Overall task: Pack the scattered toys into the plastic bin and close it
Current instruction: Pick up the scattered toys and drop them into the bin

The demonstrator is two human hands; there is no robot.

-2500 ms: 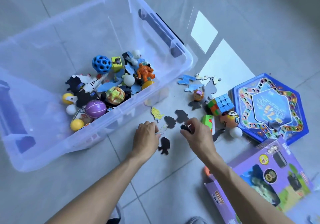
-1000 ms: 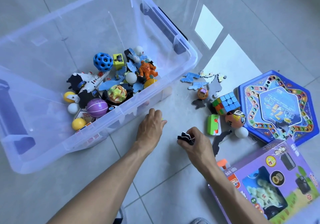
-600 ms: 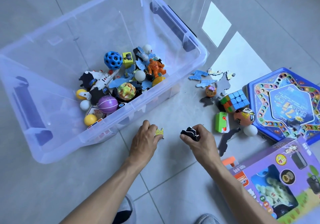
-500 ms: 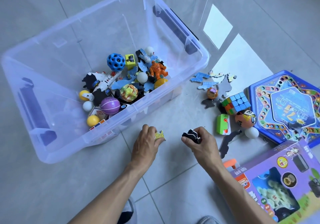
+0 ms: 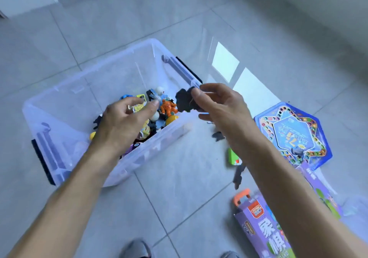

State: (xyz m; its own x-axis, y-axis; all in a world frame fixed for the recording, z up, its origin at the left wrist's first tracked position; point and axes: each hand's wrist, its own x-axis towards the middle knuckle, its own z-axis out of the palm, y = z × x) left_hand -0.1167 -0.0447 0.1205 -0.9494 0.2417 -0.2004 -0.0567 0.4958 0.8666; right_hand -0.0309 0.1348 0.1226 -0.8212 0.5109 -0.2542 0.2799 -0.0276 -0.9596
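Home floor: grey tiles (image 5: 179, 198), scattered toys (image 5: 169, 106), board game (image 5: 292, 134).

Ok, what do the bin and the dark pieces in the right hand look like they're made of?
Bin: clear, glossy plastic; the floor tiles show through its walls. Dark pieces: thin, flat, matte cutouts pinched in the right hand, probably foam or card; motion blur leaves that open.
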